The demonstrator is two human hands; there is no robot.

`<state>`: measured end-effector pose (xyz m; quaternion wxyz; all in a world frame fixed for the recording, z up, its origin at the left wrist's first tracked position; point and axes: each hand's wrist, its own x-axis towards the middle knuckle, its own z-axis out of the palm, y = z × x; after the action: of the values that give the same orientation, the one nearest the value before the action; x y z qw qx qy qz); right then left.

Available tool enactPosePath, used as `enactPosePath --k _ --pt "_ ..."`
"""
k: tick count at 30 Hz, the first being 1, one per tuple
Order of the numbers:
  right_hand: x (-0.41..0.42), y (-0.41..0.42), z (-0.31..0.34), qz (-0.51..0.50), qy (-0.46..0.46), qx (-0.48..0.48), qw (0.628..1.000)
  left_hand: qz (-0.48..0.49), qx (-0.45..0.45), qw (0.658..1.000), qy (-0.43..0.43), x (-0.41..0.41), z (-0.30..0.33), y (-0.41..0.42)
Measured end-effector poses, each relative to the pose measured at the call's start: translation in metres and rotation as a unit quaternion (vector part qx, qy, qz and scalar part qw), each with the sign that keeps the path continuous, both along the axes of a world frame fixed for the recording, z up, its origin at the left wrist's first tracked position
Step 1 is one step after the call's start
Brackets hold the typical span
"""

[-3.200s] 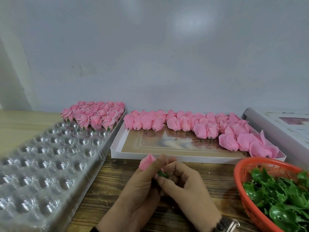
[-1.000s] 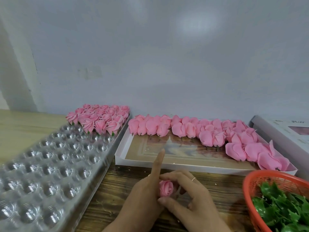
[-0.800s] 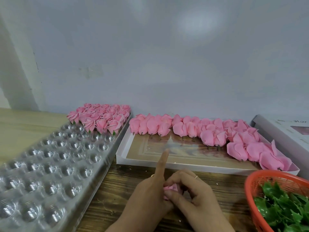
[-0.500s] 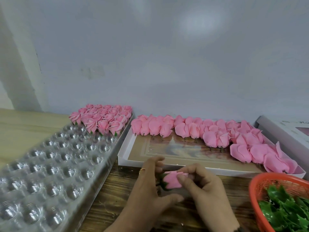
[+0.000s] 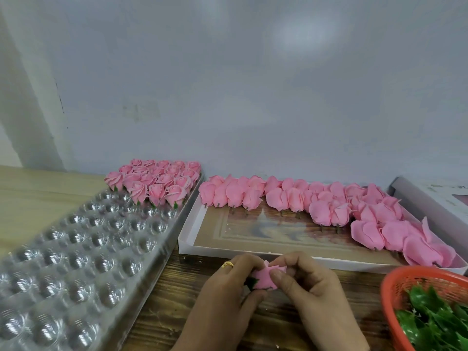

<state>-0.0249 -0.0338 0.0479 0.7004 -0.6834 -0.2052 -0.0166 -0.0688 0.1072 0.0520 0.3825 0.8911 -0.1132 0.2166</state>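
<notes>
A pink soap rose (image 5: pixel 263 279) with a green leaf base sits between both hands above the wooden table, near the front centre. My left hand (image 5: pixel 225 297) grips it from the left, fingers curled over its top and thumb beneath. My right hand (image 5: pixel 311 292) pinches its petals from the right with thumb and fingertips. Part of the flower is hidden by the fingers.
A clear plastic blister tray (image 5: pixel 76 262) lies at the left, with finished roses (image 5: pixel 157 183) at its far end. A white shallow box (image 5: pixel 192 247) holds several pink rose heads (image 5: pixel 329 206). An orange basket (image 5: pixel 395 282) of green leaf bases (image 5: pixel 435 323) stands at the right. A white box lid (image 5: pixel 430 198) is behind it.
The left index finger, pointing up a second ago, has curled down onto the rose. Both hands have turned the flower so its green base faces left.
</notes>
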Motion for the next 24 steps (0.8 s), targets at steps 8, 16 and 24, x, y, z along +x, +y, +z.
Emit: enactPosePath --k 8,16,24 --pt "-0.001 0.000 0.001 0.016 -0.006 -0.026 1.000 -0.008 -0.004 1.000 0.008 -0.002 0.001 0.000" --pt "-0.008 0.003 0.007 0.006 0.023 0.045 0.999 0.014 -0.088 0.996 0.016 0.000 0.003 0.000" --pt "-0.007 0.003 0.005 -0.024 0.048 0.024 0.998 0.097 -0.241 0.963 -0.065 0.010 0.071 0.057"
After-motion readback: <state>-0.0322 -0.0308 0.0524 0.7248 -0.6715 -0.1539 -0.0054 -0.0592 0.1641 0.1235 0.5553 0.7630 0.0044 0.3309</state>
